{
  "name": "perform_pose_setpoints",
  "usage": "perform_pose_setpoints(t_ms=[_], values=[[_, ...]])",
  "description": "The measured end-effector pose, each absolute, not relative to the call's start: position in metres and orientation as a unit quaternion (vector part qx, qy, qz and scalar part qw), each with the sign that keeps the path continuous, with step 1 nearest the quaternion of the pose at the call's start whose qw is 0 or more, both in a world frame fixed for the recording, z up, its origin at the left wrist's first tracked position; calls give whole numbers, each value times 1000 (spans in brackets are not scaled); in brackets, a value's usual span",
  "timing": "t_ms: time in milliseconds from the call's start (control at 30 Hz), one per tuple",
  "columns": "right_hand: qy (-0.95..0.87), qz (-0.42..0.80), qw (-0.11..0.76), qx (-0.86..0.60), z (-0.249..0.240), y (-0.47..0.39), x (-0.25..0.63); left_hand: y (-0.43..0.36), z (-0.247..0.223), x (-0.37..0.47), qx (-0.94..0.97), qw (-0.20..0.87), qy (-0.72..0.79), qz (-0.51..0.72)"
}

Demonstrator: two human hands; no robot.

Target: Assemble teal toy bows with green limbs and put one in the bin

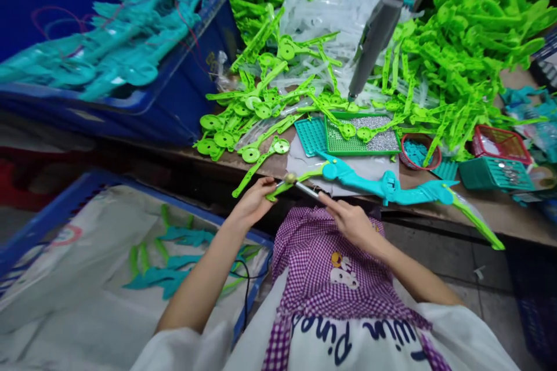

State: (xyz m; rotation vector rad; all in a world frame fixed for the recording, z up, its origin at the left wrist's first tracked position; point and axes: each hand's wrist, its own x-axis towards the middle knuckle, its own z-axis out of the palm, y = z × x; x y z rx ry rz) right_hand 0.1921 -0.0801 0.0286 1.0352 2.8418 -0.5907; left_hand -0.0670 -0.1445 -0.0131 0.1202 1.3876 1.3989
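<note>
- working on one green tip [275,192] of the teal piece [365,181], at the desk [522,221] edge.
- left hand [256,203] pinches this tip; right hand [354,225] grasps silver rod [308,189].
- steady alignment seems necessary.
- shirt [361,339] writing, upside down, partly readable: "win pine".
</note>
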Motion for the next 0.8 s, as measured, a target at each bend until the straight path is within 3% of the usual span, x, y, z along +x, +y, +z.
perform_pose_setpoints(t_ms=[133,267,333,567,800], values=[[852,-276,-220,386,32,-64,231,-154,-5,-53,271,445,669,531],[776,-328,-267,467,40,-44,265,-158,17,-48,431,216,745,462],[736,-365,-284,494,42,-37,272,-157,31,-50,468,160,749,441],[659,-435,-354,501,51,-31,269,-139,58,-64,458,221,742,437],[691,-409,-340,490,58,-48,288,-126,58,-68,394,236,737,495]])
